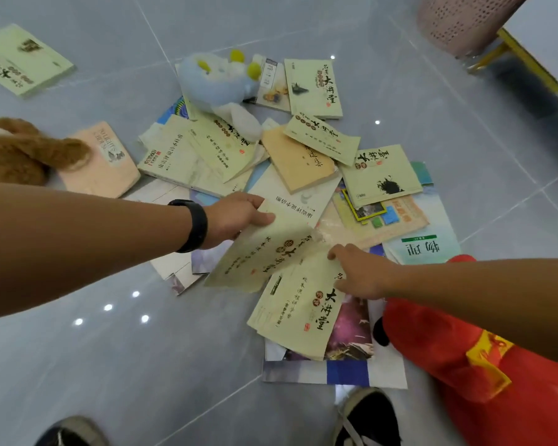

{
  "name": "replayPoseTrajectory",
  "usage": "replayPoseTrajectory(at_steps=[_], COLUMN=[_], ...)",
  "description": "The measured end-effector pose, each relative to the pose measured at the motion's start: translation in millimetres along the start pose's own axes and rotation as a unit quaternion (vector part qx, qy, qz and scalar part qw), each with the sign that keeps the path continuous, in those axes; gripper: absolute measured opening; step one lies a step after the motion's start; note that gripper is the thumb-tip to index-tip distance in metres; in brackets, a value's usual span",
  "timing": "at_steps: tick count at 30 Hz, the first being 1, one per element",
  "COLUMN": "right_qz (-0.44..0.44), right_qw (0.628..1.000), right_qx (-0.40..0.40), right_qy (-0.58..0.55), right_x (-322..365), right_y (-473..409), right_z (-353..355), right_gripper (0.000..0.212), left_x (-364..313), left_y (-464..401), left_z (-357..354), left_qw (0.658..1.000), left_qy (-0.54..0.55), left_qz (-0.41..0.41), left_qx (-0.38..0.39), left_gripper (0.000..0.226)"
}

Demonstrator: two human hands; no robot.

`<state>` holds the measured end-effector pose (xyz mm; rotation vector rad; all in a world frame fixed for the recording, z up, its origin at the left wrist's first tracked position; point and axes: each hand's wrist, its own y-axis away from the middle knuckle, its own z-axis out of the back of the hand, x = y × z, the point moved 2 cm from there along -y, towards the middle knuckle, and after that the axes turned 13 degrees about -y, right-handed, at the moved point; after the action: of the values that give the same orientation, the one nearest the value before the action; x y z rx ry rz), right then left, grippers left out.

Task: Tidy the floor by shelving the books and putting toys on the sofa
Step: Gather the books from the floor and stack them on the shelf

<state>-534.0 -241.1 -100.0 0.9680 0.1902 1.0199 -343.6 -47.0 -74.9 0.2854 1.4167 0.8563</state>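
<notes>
Item: pale green booklet (264,252), lifted at one end off a heap of books (303,162) on the grey tiled floor (142,365).
Left hand (236,220): grip closed round the booklet's upper edge, thumb on the cover, fingers beneath and hidden. A black wristband (192,225) sits on that wrist.
Right hand (361,272): fingers loosely spread, fingertips touching the corner of a second green booklet (300,310) just below the first; it holds nothing that I can make out.
Handling note: the lifted booklet is thin and floppy. It would likely gather best slid square on top of the second one, so both rise as a stack with the spines aligned, not bent by one corner.
Toys awaiting the sofa: blue plush (216,82) at the far side of the heap, brown plush (20,152) to the left, red plush (484,358) under the right forearm.
Stray book (20,59): well apart, far left.
</notes>
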Motion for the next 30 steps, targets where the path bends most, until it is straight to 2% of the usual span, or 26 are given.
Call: replayPoseTrajectory(at_steps=[5,8,9,10,12,13,15,19,23,27,30], right_qz=[0.02,-0.006,-0.025,-0.041,-0.064,-0.07,-0.066,-0.029,-0.023,-0.001,0.03], right_qw=[1.0,0.999,0.997,0.996,0.994,0.993,0.995,0.999,1.0,1.0,0.995], right_qx=[-0.017,-0.05,-0.064,-0.069,-0.059,-0.051,-0.039,-0.039,-0.013,0.024,0.017], right_qy=[-0.014,0.008,0.022,0.041,0.074,0.08,0.066,0.001,-0.01,-0.003,-0.096], right_x=[4,-2,-3,-4,-8,-11,-14,-5,3,12,19], right_y=[-7,-12,-14,-14,-17,-18,-22,-31,-35,-34,-30], right_z=[1,10,16,23,34,37,36,20,19,25,25], right_gripper=[0.066,0.049,0.04,0.032,0.027,0.029,0.038,0.051,0.073,0.055,0.034], left_x=[-18,-18,-13,-3,22,35,58,73,78,73,68], left_y=[-3,-5,-6,-6,-3,-1,4,18,21,19,18], left_z=[-1,-23,-33,-45,-63,-68,-72,-75,-90,-93,-85], left_qw=[0.997,0.999,0.994,0.981,0.936,0.924,0.922,0.907,0.932,0.938,0.96], left_qy=[0.064,-0.044,-0.109,-0.191,-0.34,-0.363,-0.362,-0.401,-0.334,-0.304,-0.21], left_qz=[0.001,-0.003,0.013,0.035,0.091,0.114,0.128,0.095,0.069,0.064,0.054], left_qx=[-0.048,0.0,0.017,0.025,0.024,0.028,0.054,0.089,0.125,0.153,0.176], left_gripper=[0.028,0.025,0.032,0.049,0.087,0.097,0.099,0.086,0.1,0.1,0.079])
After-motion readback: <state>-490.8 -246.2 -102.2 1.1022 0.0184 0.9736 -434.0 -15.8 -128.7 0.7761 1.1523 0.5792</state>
